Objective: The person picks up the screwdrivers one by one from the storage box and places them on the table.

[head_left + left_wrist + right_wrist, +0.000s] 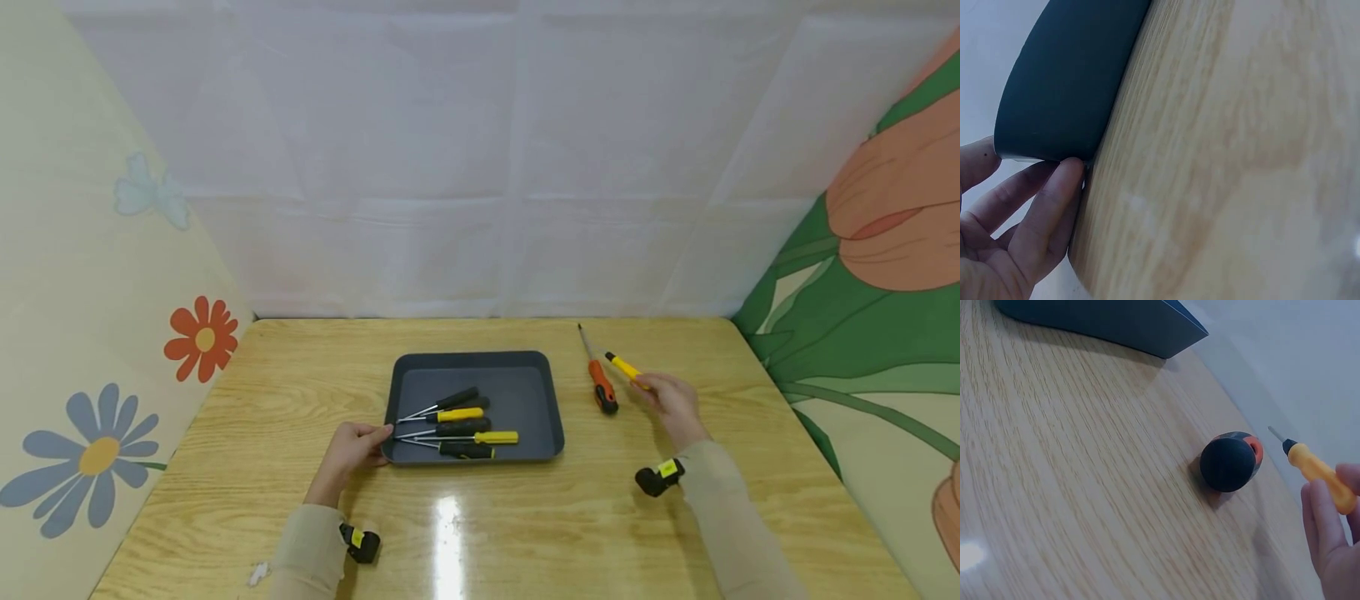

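My left hand [356,444] grips the near left corner of a dark grey tray [517,379], its thumb on the rim; the left wrist view shows fingers [1054,194] against the tray's outer wall [1060,94]. Several screwdrivers lie in the tray, among them a yellow-handled one [498,437] and a black one [462,427], shafts pointing left. My right hand [671,404] pinches the handle end of a yellow screwdriver [624,365] above the table, its tip pointing up and left. Beside it, an orange and black screwdriver [601,382] lies on the table, handle towards me.
The wooden table [525,533] ends at a white sheet [450,167] at the back. Flower-printed panels [97,454] stand at both sides. A small white scrap [259,573] lies near the left sleeve.
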Demonstrator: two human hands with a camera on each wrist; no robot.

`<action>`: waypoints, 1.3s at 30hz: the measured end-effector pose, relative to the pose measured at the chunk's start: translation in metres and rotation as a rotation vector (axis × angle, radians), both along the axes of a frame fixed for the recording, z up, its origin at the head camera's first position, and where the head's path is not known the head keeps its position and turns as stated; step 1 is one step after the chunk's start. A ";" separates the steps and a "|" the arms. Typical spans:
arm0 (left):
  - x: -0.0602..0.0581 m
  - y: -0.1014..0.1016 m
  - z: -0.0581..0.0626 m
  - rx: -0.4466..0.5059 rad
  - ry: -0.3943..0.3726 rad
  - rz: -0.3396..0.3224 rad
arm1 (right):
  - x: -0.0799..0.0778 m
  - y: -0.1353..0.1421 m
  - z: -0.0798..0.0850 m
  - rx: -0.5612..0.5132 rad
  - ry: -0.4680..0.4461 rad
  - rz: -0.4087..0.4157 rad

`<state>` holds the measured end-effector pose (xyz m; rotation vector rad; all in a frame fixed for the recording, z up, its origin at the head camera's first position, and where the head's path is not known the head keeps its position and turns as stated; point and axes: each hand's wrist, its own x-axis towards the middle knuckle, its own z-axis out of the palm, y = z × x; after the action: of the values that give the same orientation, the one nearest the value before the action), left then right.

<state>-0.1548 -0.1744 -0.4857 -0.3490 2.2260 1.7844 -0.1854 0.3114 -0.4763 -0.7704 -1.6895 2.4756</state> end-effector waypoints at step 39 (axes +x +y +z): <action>-0.002 -0.001 -0.003 -0.029 -0.007 -0.014 | 0.001 -0.021 0.005 0.710 -0.246 -0.023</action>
<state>-0.1569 -0.1759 -0.4884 -0.3436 2.2456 1.7431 -0.1843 0.2902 -0.4713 -0.9896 -2.3888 1.5955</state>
